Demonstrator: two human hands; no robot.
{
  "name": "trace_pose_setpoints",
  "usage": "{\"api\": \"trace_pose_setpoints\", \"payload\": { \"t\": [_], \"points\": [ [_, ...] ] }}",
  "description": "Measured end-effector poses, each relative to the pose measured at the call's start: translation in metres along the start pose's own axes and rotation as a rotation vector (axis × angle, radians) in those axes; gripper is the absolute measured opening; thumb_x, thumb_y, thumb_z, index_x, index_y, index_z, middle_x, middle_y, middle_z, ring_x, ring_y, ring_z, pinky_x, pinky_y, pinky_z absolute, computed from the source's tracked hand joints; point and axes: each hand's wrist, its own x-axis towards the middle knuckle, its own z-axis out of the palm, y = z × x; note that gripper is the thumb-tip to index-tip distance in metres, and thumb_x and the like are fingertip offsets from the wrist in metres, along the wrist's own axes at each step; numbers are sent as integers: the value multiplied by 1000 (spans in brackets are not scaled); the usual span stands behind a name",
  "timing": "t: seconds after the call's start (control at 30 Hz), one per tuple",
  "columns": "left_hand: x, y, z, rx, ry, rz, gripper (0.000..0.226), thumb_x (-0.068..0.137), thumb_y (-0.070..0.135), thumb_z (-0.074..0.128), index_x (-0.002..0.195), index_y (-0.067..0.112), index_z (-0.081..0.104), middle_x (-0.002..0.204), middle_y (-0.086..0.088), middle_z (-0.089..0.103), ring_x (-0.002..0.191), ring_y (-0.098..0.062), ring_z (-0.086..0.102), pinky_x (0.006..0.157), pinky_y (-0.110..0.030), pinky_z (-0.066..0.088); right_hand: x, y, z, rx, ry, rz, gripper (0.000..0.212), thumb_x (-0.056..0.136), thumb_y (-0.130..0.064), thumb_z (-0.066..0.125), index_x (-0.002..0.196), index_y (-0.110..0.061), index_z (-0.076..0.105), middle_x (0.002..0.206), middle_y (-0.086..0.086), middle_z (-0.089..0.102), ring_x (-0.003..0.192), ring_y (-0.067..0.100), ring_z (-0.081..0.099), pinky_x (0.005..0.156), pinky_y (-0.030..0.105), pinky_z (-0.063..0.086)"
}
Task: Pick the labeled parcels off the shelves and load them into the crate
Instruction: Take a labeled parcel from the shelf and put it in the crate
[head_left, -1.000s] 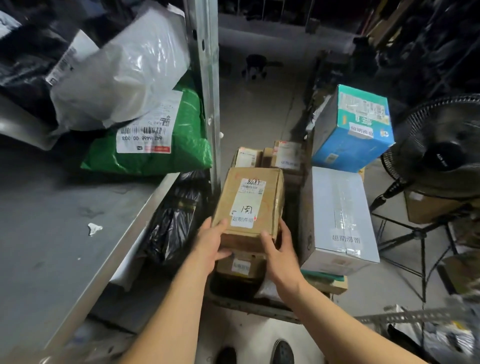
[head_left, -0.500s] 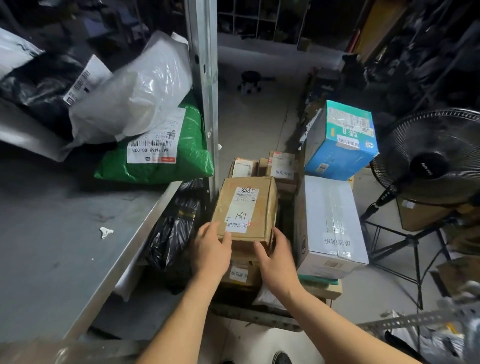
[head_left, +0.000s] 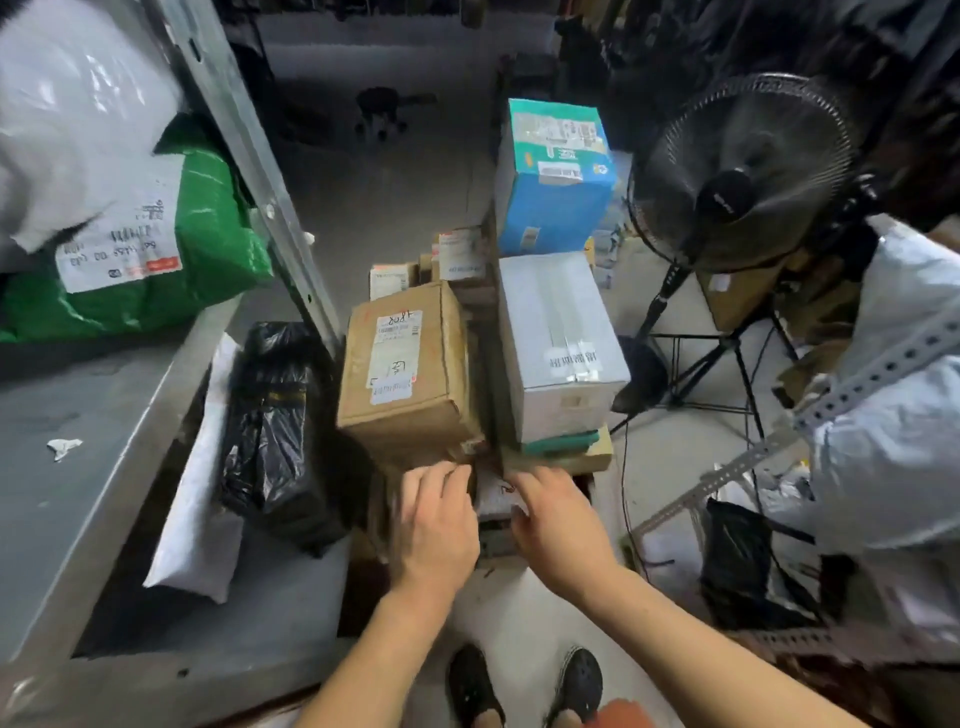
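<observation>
A brown cardboard parcel (head_left: 410, 374) with a white label lies on top of the stack of boxes in the low crate (head_left: 363, 592) on the floor. My left hand (head_left: 436, 525) and right hand (head_left: 561, 519) hover just below its near edge, apart from it, fingers loosely bent and holding nothing that I can make out. A small white parcel (head_left: 493, 493) shows between them. Beside the brown parcel stands a white box (head_left: 558, 343), with a blue box (head_left: 553, 176) behind it. On the shelf (head_left: 78, 467) at left lie a labeled green bag (head_left: 208, 249) and a white bag (head_left: 78, 130).
A metal shelf post (head_left: 249, 156) rises left of the crate. A black bag (head_left: 275, 431) and a flat white mailer (head_left: 202, 499) lean under the shelf. A black standing fan (head_left: 737, 166) and a large white bag (head_left: 893, 415) crowd the right. My shoes (head_left: 519, 686) are below.
Both hands have let go of the brown parcel and drawn back toward me; the parcel now rests on the stack. The view has swung down and to the right.
</observation>
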Motion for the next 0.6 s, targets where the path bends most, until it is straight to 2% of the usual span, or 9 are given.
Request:
{"api": "trace_pose_setpoints", "payload": {
  "t": [0.13,0.2,0.27,0.33,0.4,0.5,0.6],
  "points": [
    [-30,34,9,28,-241,92,34,86,26,57,112,15,75,107,-5,72,97,-34,66,78,-48,59,-60,40,5,26,31,155,32,95,-25,57,125,-22,63,124,1,62,117,28,57,95,43,52],
    [-38,58,16,44,-357,149,27,84,22,70,110,16,75,104,-4,73,95,-34,68,75,-48,59,-98,64,3,64,67,246,35,99,-25,54,132,-22,62,126,1,62,121,28,55,98,40,49],
    [-46,91,23,56,-434,234,31,81,17,82,111,15,77,105,-5,75,95,-34,70,77,-49,61,-144,90,0,89,108,348,42,103,-26,52,144,-21,57,136,0,60,131,24,50,107,35,43],
    [-59,128,29,53,-495,337,30,81,17,82,111,14,78,104,-6,75,94,-35,71,76,-49,62,-197,115,-2,123,139,465,44,104,-27,51,148,-21,54,139,-1,59,134,22,48,109,34,41],
    [-80,169,37,47,-531,435,33,86,20,81,118,13,76,109,-7,75,100,-36,69,83,-49,60,-254,141,0,164,168,597,40,102,-26,50,141,-21,59,132,1,61,128,24,51,102,36,45],
    [-128,236,47,41,-607,570,40,101,32,66,139,18,66,131,-5,69,121,-30,61,103,-44,50,-352,174,4,206,206,802,29,96,-25,49,119,-20,64,115,3,64,114,29,59,90,41,53],
    [-188,306,55,24,-725,706,41,107,38,53,146,24,57,139,-1,63,127,-25,56,106,-38,45,-455,193,8,238,283,984,35,99,-25,52,132,-20,63,124,4,65,117,30,59,95,46,55]
  ]
}}
